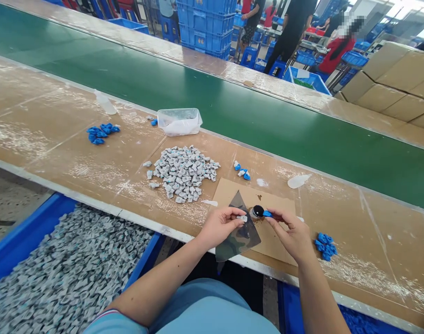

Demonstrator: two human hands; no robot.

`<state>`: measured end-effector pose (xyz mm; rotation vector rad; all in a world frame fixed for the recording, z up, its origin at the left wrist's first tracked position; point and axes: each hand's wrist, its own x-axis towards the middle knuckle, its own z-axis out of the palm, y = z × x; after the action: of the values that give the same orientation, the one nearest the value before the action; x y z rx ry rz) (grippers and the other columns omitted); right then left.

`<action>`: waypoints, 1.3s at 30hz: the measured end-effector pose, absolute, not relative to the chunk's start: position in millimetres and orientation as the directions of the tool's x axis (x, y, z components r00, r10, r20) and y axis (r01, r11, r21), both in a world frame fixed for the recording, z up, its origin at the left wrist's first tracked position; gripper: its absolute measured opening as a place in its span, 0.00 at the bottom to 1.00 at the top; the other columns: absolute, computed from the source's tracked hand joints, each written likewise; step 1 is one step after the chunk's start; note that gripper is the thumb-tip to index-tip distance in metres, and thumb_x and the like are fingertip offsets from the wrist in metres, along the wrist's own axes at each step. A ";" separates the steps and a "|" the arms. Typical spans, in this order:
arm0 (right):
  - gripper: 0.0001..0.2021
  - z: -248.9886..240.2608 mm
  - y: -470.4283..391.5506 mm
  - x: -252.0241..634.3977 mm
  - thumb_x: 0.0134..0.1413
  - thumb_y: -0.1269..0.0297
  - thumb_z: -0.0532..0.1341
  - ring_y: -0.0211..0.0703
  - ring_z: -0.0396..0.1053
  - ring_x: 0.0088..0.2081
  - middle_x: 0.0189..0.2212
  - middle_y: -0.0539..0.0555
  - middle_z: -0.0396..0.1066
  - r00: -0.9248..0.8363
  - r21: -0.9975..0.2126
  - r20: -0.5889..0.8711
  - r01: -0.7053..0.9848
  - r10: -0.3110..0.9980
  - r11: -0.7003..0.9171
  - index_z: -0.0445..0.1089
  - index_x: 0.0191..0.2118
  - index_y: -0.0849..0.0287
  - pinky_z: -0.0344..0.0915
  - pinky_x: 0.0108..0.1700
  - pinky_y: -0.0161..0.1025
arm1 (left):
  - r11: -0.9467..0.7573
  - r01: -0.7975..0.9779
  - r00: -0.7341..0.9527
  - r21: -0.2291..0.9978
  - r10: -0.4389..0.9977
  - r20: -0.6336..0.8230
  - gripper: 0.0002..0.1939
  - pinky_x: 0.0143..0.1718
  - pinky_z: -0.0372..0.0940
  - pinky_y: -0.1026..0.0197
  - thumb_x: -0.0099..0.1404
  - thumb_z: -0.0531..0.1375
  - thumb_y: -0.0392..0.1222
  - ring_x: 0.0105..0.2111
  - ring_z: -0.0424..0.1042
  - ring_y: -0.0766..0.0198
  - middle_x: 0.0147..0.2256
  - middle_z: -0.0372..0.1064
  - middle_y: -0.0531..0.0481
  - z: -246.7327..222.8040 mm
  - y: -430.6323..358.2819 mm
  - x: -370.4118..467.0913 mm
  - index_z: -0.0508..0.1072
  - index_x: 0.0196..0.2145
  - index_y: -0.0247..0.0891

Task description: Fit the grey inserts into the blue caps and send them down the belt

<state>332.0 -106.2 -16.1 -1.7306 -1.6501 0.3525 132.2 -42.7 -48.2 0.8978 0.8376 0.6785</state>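
The left hand [221,227] is pinching 1 small grey piece [242,218] between thumb and fingers, above a dark sheet [240,241]. The right hand [291,232] is pinching 1 blue piece [267,214], which is sitting right by the rim of a small dark-topped jar [257,211]; whether the 2 are touching is hard to tell. The jar is standing between the hands, on a cardboard piece [279,197] that is lying on the surface [340,204]. Beyond the left hand, a heap of grey pieces [186,174] is spreading out, and a clear tub [180,123] is resting farther off. A blue cluster [325,246] is lying just right of the right hand.
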 end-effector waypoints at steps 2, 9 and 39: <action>0.11 -16.9 -108.3 330.9 0.55 0.56 0.60 0.44 0.75 0.33 0.34 0.54 0.78 0.157 -0.678 0.282 0.730 0.946 0.081 0.76 0.39 0.53 0.73 0.36 0.41 | 0.465 -0.185 0.516 0.866 0.796 -0.317 0.16 0.38 0.68 0.61 0.48 0.69 0.44 0.29 0.72 0.67 0.29 0.75 0.51 -48.9 -45.0 135.6 0.76 0.34 0.35; 0.09 -12.1 -114.1 315.1 0.55 0.61 0.62 0.42 0.75 0.33 0.34 0.52 0.78 0.075 -0.721 0.276 0.675 0.958 0.155 0.74 0.41 0.52 0.74 0.37 0.39 | 0.453 -0.240 0.564 0.858 0.785 -0.257 0.17 0.39 0.67 0.61 0.48 0.69 0.45 0.31 0.71 0.66 0.29 0.73 0.51 -49.1 -53.0 147.1 0.76 0.35 0.35; 0.10 -18.6 -105.7 334.0 0.59 0.65 0.58 0.44 0.74 0.37 0.35 0.52 0.78 -0.011 -0.403 0.411 0.895 0.912 0.193 0.75 0.43 0.50 0.69 0.39 0.41 | 0.385 -0.172 0.514 0.907 0.820 -0.251 0.13 0.39 0.67 0.61 0.52 0.66 0.43 0.33 0.71 0.65 0.32 0.73 0.49 -55.6 -46.6 140.6 0.74 0.35 0.36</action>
<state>334.0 -105.7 -18.6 -1.6846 -1.8854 0.0373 140.6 -46.6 -55.6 0.9720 0.7971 0.7250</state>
